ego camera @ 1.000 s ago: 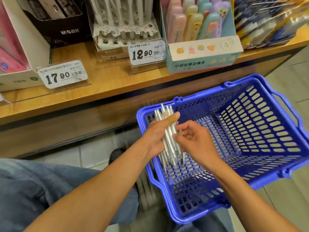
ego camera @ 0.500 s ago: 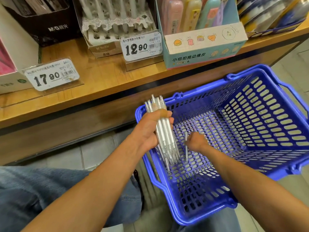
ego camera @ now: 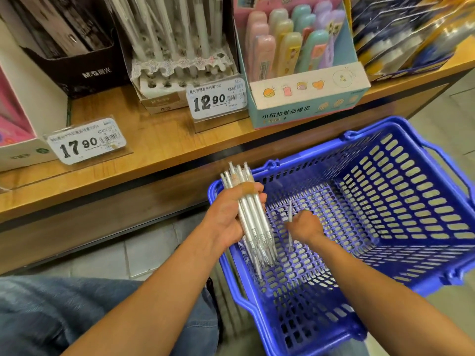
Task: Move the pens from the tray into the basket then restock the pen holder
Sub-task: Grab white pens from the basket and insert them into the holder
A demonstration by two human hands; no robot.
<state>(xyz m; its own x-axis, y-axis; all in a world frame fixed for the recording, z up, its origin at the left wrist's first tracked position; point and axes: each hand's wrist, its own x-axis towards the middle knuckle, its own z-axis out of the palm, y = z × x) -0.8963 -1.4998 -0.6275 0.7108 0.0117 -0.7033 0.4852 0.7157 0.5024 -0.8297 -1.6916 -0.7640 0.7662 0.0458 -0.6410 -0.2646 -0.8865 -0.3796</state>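
A stationery shop: a wooden shelf (ego camera: 159, 140) carries display boxes of pens (ego camera: 180, 47) and pastel erasers (ego camera: 303, 93), printed price tags (ego camera: 217, 100) stand before them, and a blue plastic shopping basket (ego camera: 385, 201) sits below.

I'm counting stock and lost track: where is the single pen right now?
In the head view, the single pen stands nearly upright in the right hand, inside the blue basket, just right of the pen bundle the left hand grips.

Basket (ego camera: 401, 191) right half lies open; pen bundle (ego camera: 253, 217) crowds its left wall.
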